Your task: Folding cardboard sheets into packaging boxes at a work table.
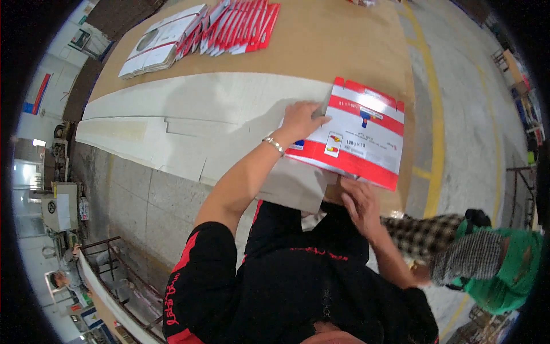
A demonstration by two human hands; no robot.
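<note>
Here, the carton [371, 133], flat and red-and-white, lies near the right edge of the counter [321, 40]. The left grip [299, 122] rests at its left edge, thumb toward the print; the right grip [361, 205], fingers bent, meets its near edge. Whether either pinches it, I cannot tell. Pale sheets [229, 97] spread leftward; red-and-white packs [243, 28] lie beyond.
</note>
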